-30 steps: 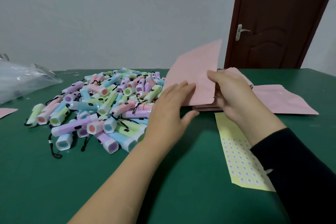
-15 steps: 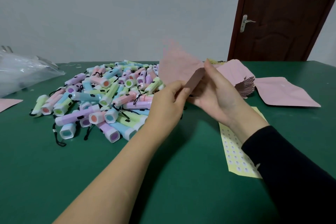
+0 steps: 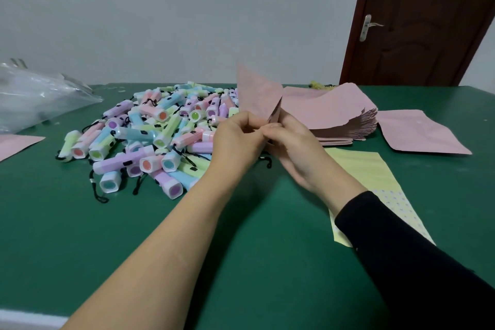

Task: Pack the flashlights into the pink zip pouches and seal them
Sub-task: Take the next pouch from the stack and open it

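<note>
Pink pouch (image 3: 258, 93) pinched by left hand (image 3: 235, 139) and right hand (image 3: 292, 147)

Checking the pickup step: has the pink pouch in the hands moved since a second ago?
Yes. The pink pouch has come off the pouch stack and leftward; the left hand and right hand now pinch it upright beside the flashlight pile.

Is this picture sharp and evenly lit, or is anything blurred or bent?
Head view: soft, even light, faint shadows on the green table; the door leans, bent by the wide lens; the pink pouch pinched by left hand and right hand looks slightly smeared; the clear plastic bag glares mildly.
</note>
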